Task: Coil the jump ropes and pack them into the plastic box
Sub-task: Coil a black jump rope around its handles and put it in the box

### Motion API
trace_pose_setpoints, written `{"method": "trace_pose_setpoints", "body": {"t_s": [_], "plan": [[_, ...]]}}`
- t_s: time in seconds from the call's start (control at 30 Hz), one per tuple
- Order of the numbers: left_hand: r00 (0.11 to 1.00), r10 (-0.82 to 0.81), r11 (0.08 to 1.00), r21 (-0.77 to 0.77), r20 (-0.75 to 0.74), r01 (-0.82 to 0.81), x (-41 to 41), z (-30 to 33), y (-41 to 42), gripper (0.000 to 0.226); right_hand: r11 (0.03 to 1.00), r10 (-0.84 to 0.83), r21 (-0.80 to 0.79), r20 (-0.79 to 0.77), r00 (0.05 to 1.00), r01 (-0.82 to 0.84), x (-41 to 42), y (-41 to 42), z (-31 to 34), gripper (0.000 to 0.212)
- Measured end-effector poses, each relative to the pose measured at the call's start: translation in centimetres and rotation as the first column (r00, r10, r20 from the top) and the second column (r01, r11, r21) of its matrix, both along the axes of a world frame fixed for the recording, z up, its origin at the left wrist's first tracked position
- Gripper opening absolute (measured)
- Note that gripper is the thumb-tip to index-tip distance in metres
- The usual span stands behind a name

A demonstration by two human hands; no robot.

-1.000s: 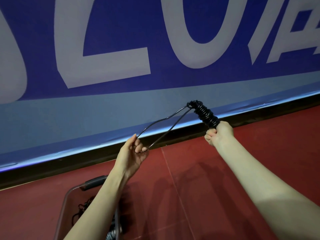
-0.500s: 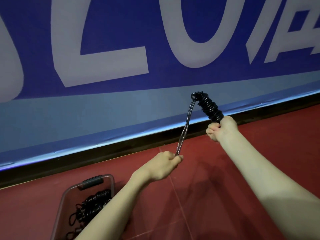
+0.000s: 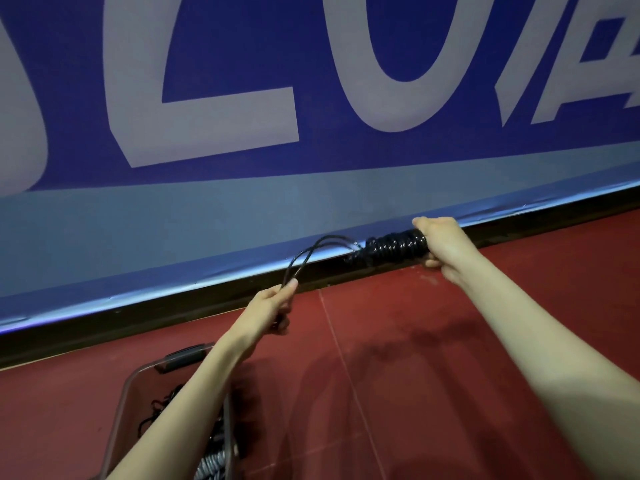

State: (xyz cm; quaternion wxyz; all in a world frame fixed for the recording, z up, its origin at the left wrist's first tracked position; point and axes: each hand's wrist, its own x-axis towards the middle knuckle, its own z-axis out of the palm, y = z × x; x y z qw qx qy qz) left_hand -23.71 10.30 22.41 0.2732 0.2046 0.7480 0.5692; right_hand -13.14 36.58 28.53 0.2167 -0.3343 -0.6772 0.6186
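Black jump rope held in the air between both hands, its coil lying nearly level.

The right hand (image 3: 441, 245) has a closed grip round the right end of the tightly wound black glossy jump rope (image 3: 394, 249), whose long axis runs left to right, the free end pointing left. Two loose strands arc from there down to the left hand (image 3: 273, 306), which pinches them. Half a second ago the coil stood tilted upward; now it lies almost horizontal. The clear plastic box (image 3: 138, 386) with coiled ropes sits on the red floor (image 3: 433, 358), lower left.
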Motion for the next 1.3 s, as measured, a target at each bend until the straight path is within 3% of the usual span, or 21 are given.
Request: {"method": "trace_pose_setpoints", "body": {"t_s": [0.13,0.2,0.23,0.3,0.37,0.43,0.47,0.57,0.63,0.7,0.87,1.0,1.13,1.3], "plan": [[0.994,0.11,0.993,-0.048,0.003,-0.11,-1.4,-0.4,-0.9,0.048,0.981,0.045,0.188,0.014,0.999,-0.047,-0.4,-0.9,-0.3,0.039],[0.993,0.042,0.979,-0.193,-0.107,-0.062,-1.9,-0.4,-1.4,0.021,0.971,-0.011,0.236,-0.057,0.998,0.024,-0.7,-1.4,-0.4,0.036],[0.988,-0.009,0.96,-0.278,-0.152,-0.034,-2.4,-0.6,-1.7,0.027,0.969,-0.039,0.239,-0.098,0.994,0.061,-0.9,-1.7,-0.4,0.034],[0.952,-0.059,0.916,-0.396,-0.3,-0.068,-2.3,-0.2,-1.7,0.077,0.962,-0.074,0.248,-0.154,0.985,0.111,-1.0,-2.0,-0.2,0.03],[0.893,0.112,0.963,-0.173,-0.435,-0.205,-1.2,1.9,-1.0,0.083,0.947,-0.068,0.299,-0.176,0.982,0.12,-1.1,-2.5,0.0,0.028],[0.854,0.233,0.971,0.153,-0.465,-0.181,0.0,4.3,-0.4,0.078,0.932,-0.055,0.343,-0.191,0.98,0.119,-1.3,-2.8,0.0,0.03],[0.846,0.222,0.966,0.225,-0.486,-0.124,0.4,5.4,0.0,0.073,0.928,-0.053,0.352,-0.193,0.98,0.119,-1.4,-2.9,0.0,0.031],[0.794,-0.007,0.988,0.119,-0.608,0.101,1.9,6.6,1.5,0.056,0.935,-0.02,0.344,-0.19,0.982,0.086,-1.7,-3.3,-0.1,0.031],[0.818,-0.172,0.976,0.015,-0.549,0.215,2.8,6.0,2.8,0.056,0.937,0.029,0.349,-0.181,0.983,0.037,-1.8,-3.7,0.0,0.031],[0.872,-0.228,0.96,0.051,-0.433,0.276,3.7,5.1,3.5,0.045,0.931,0.061,0.365,-0.162,0.985,0.003,-1.8,-4.1,0.0,0.032],[0.96,-0.148,0.956,0.214,-0.239,0.2,3.8,4.7,3.9,0.023,0.969,0.093,0.239,-0.141,0.986,-0.057,-1.8,-4.5,-0.2,0.029],[0.995,-0.037,0.939,0.337,-0.094,0.067,3.7,4.9,3.9,0.04,0.961,0.24,0.177,-0.166,0.956,-0.211,-1.3,-5.3,0.9,0.031],[0.996,-0.031,0.882,0.471,0.087,-0.014,3.3,4.7,3.9,0.029,0.927,0.328,0.268,-0.246,0.912,-0.262,-0.8,-6.6,1.6,0.03],[0.973,-0.074,0.885,0.465,0.22,-0.038,3.6,5.1,4.2,0.058,0.856,0.299,0.499,-0.261,0.918,-0.137,-1.1,-8.5,1.0,0.033]]}}
